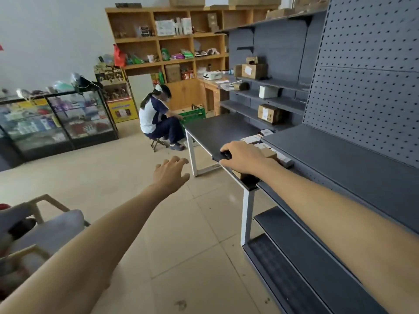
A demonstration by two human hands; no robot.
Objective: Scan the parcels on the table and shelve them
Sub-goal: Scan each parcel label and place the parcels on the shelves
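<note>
Right hand: my right hand (244,157) is curled over a small black device (224,155) at the near edge of the surface (217,130), grasping it. I take the device for the scanner, though my hand hides most of it.
Left hand: my left hand (171,172) hangs out over the floor, released, with fingers spread and nothing in it. I judge it is free so that it can turn or lift a box.
Parcels: the parcels (251,139) lie in a row along the side of the surface that meets the grey shelf (328,150). The shelf edge partly hides them, so I cannot count them.
Why there: lying against the shelving, they need only a short carry once they are read.
Already shelved: three boxes (254,70) sit on the further grey shelves, well apart from one another.
Step in hand: probably picking up the scanner, with none of the nearby parcels read yet.
Watch for: labels facing down or towards the shelf would need a turn first.
Elsewhere: a seated person (156,116) bends to a green crate (192,114) beyond the far end of the surface.
</note>
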